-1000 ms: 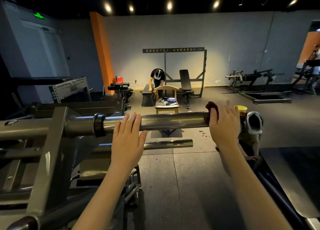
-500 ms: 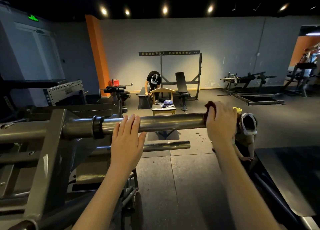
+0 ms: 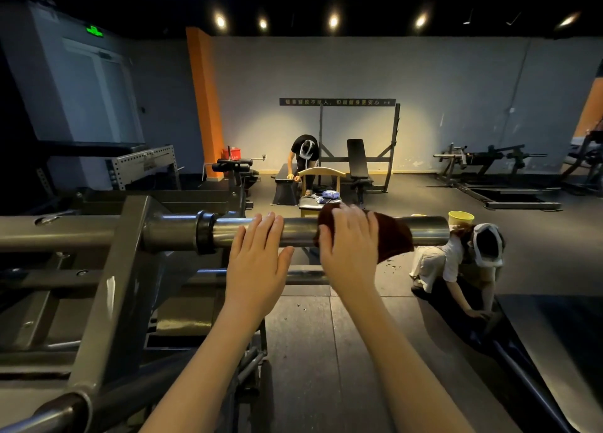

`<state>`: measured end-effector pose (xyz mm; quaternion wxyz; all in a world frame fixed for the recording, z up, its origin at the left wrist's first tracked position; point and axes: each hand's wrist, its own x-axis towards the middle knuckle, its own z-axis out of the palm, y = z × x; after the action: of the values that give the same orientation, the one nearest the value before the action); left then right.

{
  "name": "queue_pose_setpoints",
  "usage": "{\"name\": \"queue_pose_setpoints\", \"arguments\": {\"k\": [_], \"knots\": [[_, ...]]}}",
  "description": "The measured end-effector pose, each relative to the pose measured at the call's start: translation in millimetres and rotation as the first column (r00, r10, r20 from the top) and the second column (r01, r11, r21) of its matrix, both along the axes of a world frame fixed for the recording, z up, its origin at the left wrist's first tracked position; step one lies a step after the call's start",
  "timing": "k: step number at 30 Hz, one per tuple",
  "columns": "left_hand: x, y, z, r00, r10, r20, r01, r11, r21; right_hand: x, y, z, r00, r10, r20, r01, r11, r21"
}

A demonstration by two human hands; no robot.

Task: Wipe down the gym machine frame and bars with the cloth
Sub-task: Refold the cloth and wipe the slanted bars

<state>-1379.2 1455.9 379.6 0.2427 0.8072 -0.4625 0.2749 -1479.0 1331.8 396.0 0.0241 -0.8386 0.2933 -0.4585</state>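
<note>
The polished round steel bar [image 3: 300, 233] juts out level from the grey-painted metal machine frame [image 3: 111, 285]. The left hand [image 3: 257, 263] lies flat on the bar with straight, relaxed fingers and grips nothing. Just beside it, towards the bar's free end, the right hand [image 3: 350, 250] curves its fingers over the dark reddish-brown cloth [image 3: 394, 240] and presses it onto the bar. The thumb is hidden.

The cloth is draped over the bar, and its loose tail hangs below it on the free-end side. That slack is probably the main risk. On a stroke towards the black collar ring [image 3: 204, 232] the tail could bunch up or slide out from under the fingers and drop to the floor. The two hands are also close together, so the right hand could bump the left and leave the stretch beneath the left hand unwiped. With pressure only on top, the bar's underside may get missed.
</note>
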Motion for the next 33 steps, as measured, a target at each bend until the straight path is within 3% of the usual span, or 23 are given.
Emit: {"name": "queue_pose_setpoints", "arguments": {"k": [3,6,10,14,18,22,28,31,33], "knots": [[2,1,0,1.0,-0.003,-0.005,0.003,1.0,0.001,5,2,5,0.983,0.136,-0.123,-0.148,0.984,-0.1],[3,3,0,0.999,-0.027,-0.018,0.027,1.0,-0.012,-17,-23,6,0.969,0.074,-0.237,-0.11,0.983,-0.146],[3,3,0,0.998,-0.049,-0.044,0.046,0.998,-0.049,-18,-16,-6,0.992,-0.044,-0.117,0.031,0.993,-0.11],[-1,4,1,0.998,-0.037,-0.052,0.033,0.997,-0.074,15,11,3,0.985,0.087,-0.15,-0.107,0.985,-0.134],[-6,4,6,0.995,-0.054,-0.088,0.045,0.994,-0.1,-7,-10,15,0.935,0.274,-0.224,-0.295,0.953,-0.068],[-11,2,9,0.988,-0.058,-0.142,0.041,0.992,-0.115,-14,-17,15,0.961,0.179,-0.209,-0.205,0.973,-0.109],[-24,-4,22,0.948,-0.076,-0.31,0.01,0.978,-0.209,-14,-19,29,0.902,0.343,-0.262,-0.355,0.935,0.001],[-28,-9,26,0.956,-0.048,-0.288,-0.024,0.97,-0.241,-22,-27,35,0.873,0.411,-0.264,-0.407,0.911,0.07],[-29,-11,27,0.958,-0.022,-0.285,-0.051,0.968,-0.246,-28,-36,37,0.9,0.36,-0.247,-0.358,0.932,0.054]]}}
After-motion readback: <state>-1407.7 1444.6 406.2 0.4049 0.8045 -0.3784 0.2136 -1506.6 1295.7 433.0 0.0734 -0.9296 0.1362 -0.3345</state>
